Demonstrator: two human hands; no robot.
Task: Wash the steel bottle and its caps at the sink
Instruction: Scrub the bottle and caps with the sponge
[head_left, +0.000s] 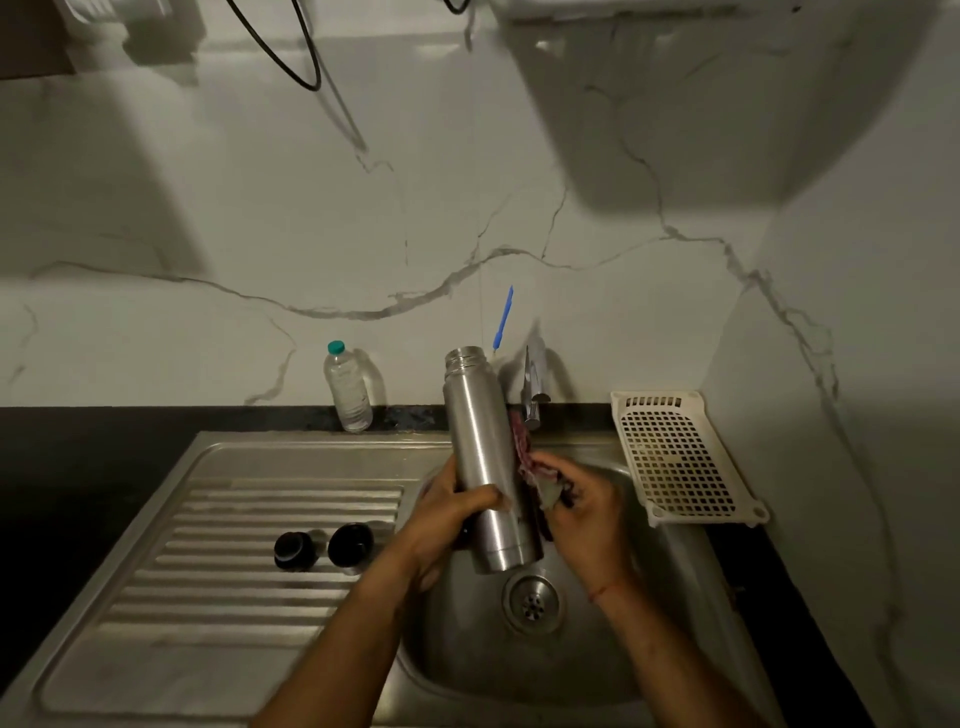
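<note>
The open steel bottle (480, 452) stands nearly upright over the sink basin (467, 649), its mouth toward the wall. My left hand (441, 525) grips its lower body from the left. My right hand (582, 512) holds a reddish scrub cloth (527, 454) pressed against the bottle's right side. Two black caps (295, 550) (350, 544) lie side by side on the ribbed steel drainboard (208, 571), left of the basin.
The tap (532, 400) stands behind the bottle, below a blue brush (503, 319) leaning on the marble wall. A clear plastic bottle (347, 387) stands on the dark counter. A white plastic basket (675, 457) sits at the basin's right edge. The drain (534, 601) is open.
</note>
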